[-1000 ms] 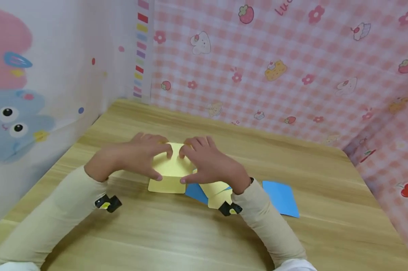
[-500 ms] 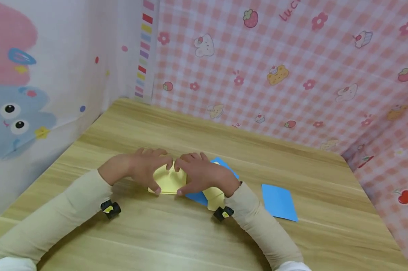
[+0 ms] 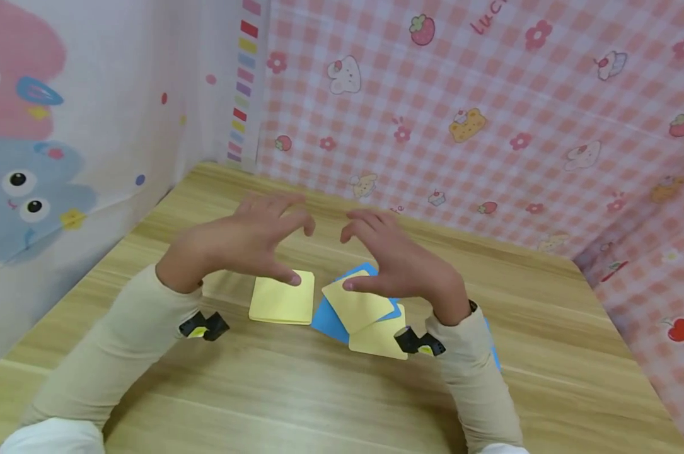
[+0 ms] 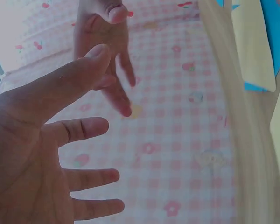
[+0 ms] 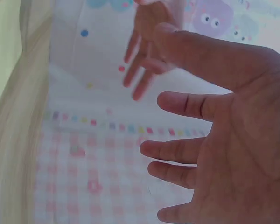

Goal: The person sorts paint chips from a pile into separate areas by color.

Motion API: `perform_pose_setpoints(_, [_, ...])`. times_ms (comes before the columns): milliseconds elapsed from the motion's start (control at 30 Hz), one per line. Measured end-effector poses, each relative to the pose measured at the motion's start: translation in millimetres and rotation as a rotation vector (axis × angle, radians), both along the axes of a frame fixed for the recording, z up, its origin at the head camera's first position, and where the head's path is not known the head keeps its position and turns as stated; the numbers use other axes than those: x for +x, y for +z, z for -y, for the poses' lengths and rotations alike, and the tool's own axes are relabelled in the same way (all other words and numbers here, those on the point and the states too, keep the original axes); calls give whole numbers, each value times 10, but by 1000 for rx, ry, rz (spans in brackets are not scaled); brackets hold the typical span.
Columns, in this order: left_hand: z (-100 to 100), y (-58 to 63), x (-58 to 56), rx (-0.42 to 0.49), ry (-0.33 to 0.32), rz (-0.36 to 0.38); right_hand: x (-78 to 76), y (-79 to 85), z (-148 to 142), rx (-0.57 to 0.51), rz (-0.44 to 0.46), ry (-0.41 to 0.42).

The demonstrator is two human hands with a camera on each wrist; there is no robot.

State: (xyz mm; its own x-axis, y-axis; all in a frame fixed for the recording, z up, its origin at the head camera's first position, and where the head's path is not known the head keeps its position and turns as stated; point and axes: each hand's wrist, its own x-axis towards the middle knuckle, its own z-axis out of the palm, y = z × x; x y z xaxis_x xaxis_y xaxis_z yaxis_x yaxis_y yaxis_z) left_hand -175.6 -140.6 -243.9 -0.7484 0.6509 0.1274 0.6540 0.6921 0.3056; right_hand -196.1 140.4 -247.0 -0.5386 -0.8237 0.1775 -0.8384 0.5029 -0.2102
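Two square yellow paper cards (image 3: pixel 276 306) with rounded corners lie one on the other on the wooden table, their front edges slightly offset. My left hand (image 3: pixel 245 243) hovers above them, its thumb overlapping the stack in the head view. To the right, my right hand (image 3: pixel 401 261) is raised over an uneven pile of yellow cards (image 3: pixel 359 302) and blue cards (image 3: pixel 331 323). Both palms face each other with fingers spread and nothing between them, as the left wrist view shows of my left hand (image 4: pixel 42 154) and the right wrist view of my right hand (image 5: pixel 238 144).
Another blue card (image 3: pixel 495 350) lies farther right, mostly hidden behind my right forearm. A pink checked curtain (image 3: pixel 461 75) hangs along the table's far side, and a white printed curtain (image 3: pixel 120 113) along the left. Small black wrist cameras (image 3: pixel 204 326) hang under both sleeves.
Both hands lowered the upper yellow card onto the one beneath, let go, then rose and moved apart. The right forearm now covers most of the far right blue card.
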Motion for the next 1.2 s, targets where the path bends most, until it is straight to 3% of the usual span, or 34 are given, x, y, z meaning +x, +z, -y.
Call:
perform_pose_setpoints(233, [-461,-77,-96,-49,-45,72,121,-33,-572,46,39,-187])
perform_pose_setpoints(367, [-723,-85,-116,-100,-32,119,147,-89,-814,54,41,-242])
perform_pose_setpoints(533, [-959,-192,-85,-290,114,139,15,-198,-811,54,56,-167])
perform_pose_setpoints(633, [-1084,-347,-65,-388,205,154,-105,-304,-726,102,115,-113])
perform_pose_setpoints(733, [-1226,-527,-41,-430,265,165,-193,-412,-669,188,206,-105])
perform_pose_setpoints(933, [-1489,-754,75,-484,314,135,-277,-575,-622,313,379,-135])
perform_pose_setpoints(1200, [-1512,-891,81,-473,316,118,-383,-757,-524,381,362,-71])
